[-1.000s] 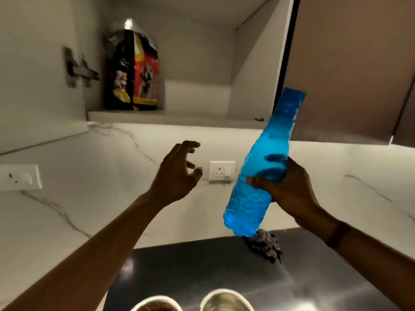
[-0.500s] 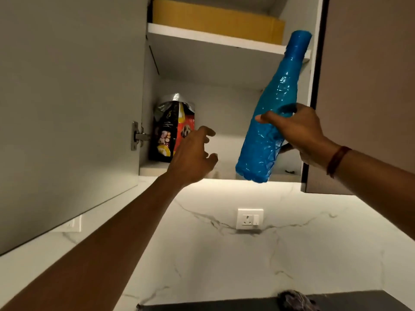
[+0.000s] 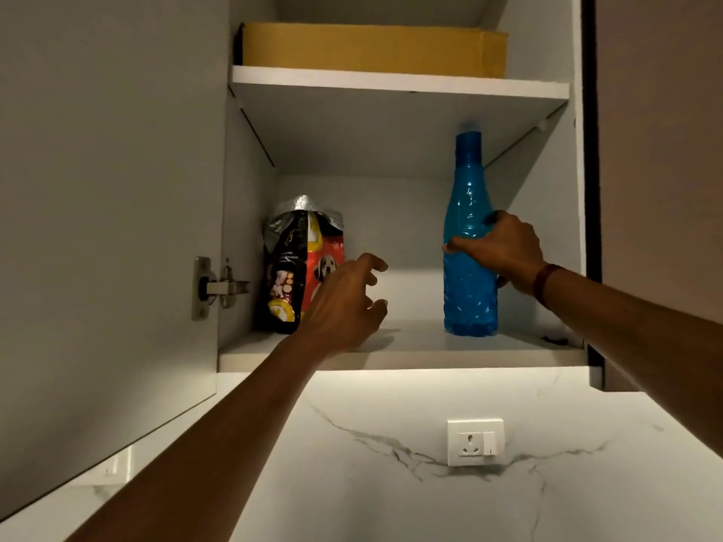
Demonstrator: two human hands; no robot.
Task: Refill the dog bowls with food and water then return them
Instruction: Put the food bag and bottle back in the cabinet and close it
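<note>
Inside the cupboard: the right hand (image 3: 504, 252) is gripping the blue water bottle (image 3: 469, 244) around its middle, the bottle standing upright with its base touching the lower shelf (image 3: 410, 346), well apart from the dog food bag (image 3: 301, 267) at the left.
Left hand: the left hand (image 3: 344, 303) is hovering in front of the bag with fingers (image 3: 375, 264) curled loosely apart, grasping nothing.
Bowls: not showing in this view, so I cannot tell their state.
Risk: the bottle is tall and narrow, so letting go with a sideways drag is likely to be tipping it off the shelf edge.
Second risk: the bag's crumpled top is looking unsealed; a knock from the left hand could be spilling kibble.
Surface: the shelf is looking smooth and white, offering little grip.
Room: a cardboard box (image 3: 371, 48) is sitting on the upper shelf; a marbled wall with a socket (image 3: 475, 442) is running below.
</note>
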